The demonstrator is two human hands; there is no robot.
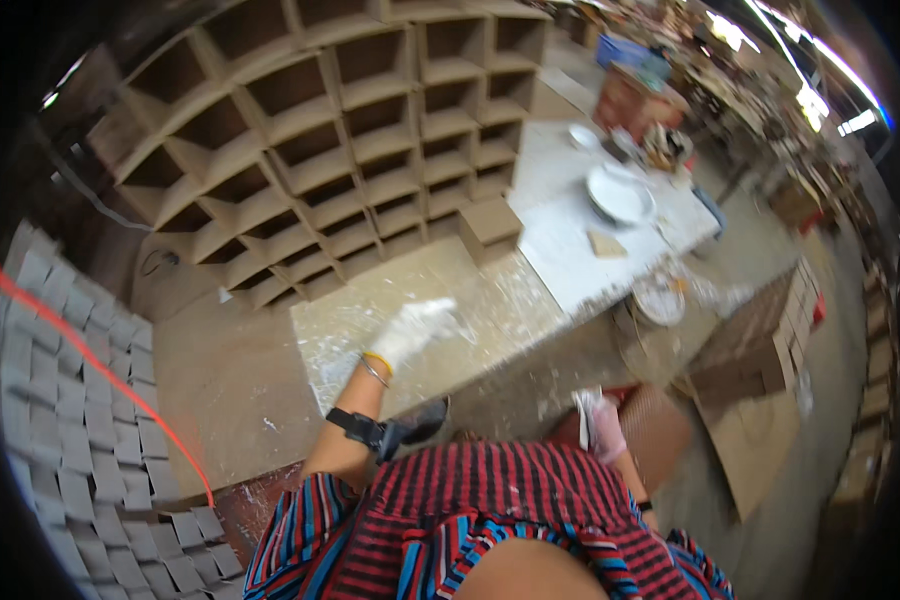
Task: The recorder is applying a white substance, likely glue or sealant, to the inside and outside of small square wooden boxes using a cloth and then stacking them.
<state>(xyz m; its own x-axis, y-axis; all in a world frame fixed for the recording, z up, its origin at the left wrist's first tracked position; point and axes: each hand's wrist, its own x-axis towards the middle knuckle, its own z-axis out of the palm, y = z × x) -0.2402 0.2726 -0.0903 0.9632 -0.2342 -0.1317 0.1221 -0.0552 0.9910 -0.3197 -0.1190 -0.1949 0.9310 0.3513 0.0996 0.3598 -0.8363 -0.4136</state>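
Note:
My left hand (pixel 410 332), in a white work glove, reaches over the paint-smeared board on the table (pixel 480 315). Its fingers are stretched out, a little blurred, and nothing shows in them. In front of it stands a wall of open brown cardboard boxes (pixel 360 130), stacked in rows with their openings toward me. A single brown box (pixel 490 230) sits at the foot of this stack, on its right. Low at my right side, my right hand (pixel 602 425), in a pale glove, grips a brown cardboard box (pixel 658 440). Motion smears that box, and its far side is hidden.
A white basin (pixel 620 195) and a small flat brown piece (pixel 606 244) lie on the white tabletop at right. Below the table edge stands a white bucket (pixel 660 298). More cardboard boxes (pixel 755 335) rest on the floor at right. Grey-white pieces (pixel 80 400) are piled at left behind an orange strip.

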